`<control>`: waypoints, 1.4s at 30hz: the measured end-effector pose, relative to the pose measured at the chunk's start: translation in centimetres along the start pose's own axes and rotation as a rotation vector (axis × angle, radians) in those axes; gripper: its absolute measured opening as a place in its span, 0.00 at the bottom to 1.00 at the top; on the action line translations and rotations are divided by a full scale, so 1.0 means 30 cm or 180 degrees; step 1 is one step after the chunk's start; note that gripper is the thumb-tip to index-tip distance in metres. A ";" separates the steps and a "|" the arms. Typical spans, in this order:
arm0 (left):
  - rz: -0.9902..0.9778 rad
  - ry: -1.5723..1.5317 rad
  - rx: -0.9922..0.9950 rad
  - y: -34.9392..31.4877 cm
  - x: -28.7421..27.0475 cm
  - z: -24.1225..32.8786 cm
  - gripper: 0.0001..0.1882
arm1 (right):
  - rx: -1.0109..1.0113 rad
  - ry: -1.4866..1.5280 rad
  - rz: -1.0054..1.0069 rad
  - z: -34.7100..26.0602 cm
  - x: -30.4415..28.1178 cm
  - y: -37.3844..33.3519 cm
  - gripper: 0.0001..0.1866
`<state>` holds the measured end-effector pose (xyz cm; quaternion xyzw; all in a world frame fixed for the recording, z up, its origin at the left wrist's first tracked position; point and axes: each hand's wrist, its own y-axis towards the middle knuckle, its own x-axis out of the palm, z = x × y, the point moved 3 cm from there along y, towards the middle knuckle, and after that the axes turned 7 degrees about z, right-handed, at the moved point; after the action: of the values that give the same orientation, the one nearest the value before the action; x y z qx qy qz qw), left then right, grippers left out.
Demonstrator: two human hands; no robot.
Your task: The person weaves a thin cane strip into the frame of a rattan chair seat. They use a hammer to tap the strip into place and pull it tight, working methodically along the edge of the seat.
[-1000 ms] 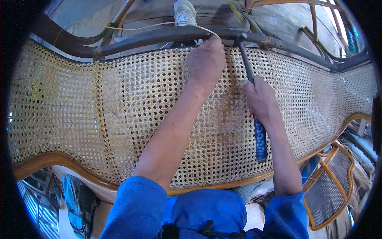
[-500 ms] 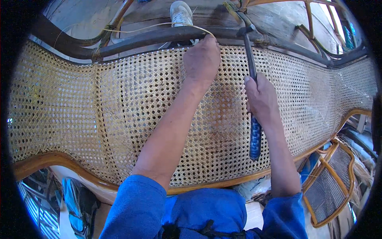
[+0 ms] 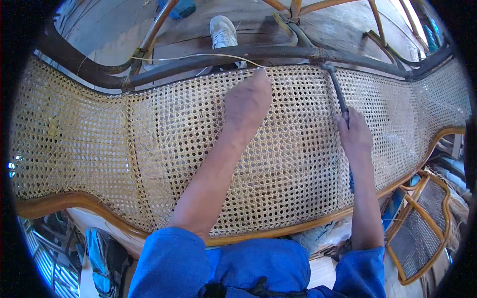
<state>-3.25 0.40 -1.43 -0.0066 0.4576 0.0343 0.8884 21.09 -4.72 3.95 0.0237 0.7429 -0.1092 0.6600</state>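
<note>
A wide panel of woven cane webbing (image 3: 288, 149) stretches across in front of me, bordered by a dark rail (image 3: 198, 62) at its far side and a honey-brown rattan rail (image 3: 283, 231) at the near side. My left hand (image 3: 248, 99) is closed at the far edge of the webbing, fingertips pinching a thin pale rattan strip (image 3: 194, 55). The strip trails left along the dark rail. My right hand (image 3: 357, 134) grips a hammer (image 3: 338, 89) by its handle; the head is over the webbing's far edge, right of my left hand. My wrist partly covers the blue grip.
Beyond the dark rail are rattan legs (image 3: 156, 30), a white shoe (image 3: 222, 32) and a blue bundle (image 3: 177, 9) on the plank floor. A smaller cane-panelled rattan piece (image 3: 417, 238) lies at lower right. At lower left sits a blue-and-black bag (image 3: 99, 260).
My right hand has moved right with the hammer, its head now lower at the webbing's edge instead of above the rail. My left hand keeps its pinch, slightly nearer; the strip hangs lower.
</note>
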 end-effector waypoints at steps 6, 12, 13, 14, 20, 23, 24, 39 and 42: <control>-0.0819 0.0593 0.0621 0.063 0.031 0.110 0.24 | -0.0080 0.0004 0.0054 0.028 0.016 0.021 0.19; -0.1305 0.0646 0.0805 -0.021 -0.021 0.098 0.26 | -0.0009 0.0311 0.0035 0.030 0.015 0.040 0.19; -0.1259 -0.0113 0.0544 -0.040 -0.026 0.081 0.27 | -0.0031 0.0354 0.0119 0.035 0.019 0.040 0.18; -0.1199 -0.0875 0.0281 -0.063 -0.022 0.057 0.28 | -0.0053 0.0393 0.0203 0.043 0.021 0.041 0.18; -0.1928 -0.6754 -0.2767 -0.130 0.000 -0.039 0.35 | -0.0372 0.1577 0.0655 -0.073 -0.071 0.010 0.12; -0.1632 -0.7373 -0.2910 -0.147 0.021 -0.028 0.37 | -0.0394 0.2205 0.0370 -0.240 -0.075 -0.057 0.09; -0.1877 -0.7952 -0.2685 -0.143 0.019 -0.024 0.40 | -0.0434 0.2241 0.0273 -0.281 -0.071 -0.079 0.09; -0.1599 -0.8066 -0.2650 -0.137 0.019 -0.032 0.47 | -0.0598 0.2259 0.0078 -0.522 0.020 -0.063 0.16; -0.1596 -0.7974 -0.2700 -0.137 0.023 -0.026 0.48 | -0.0703 0.1950 0.0087 -0.524 0.038 -0.057 0.19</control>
<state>-3.20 -3.70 -2.54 -0.3263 -0.7157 -0.0071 0.6175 5.29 -3.48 4.69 -0.0062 0.9140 -0.0068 0.4057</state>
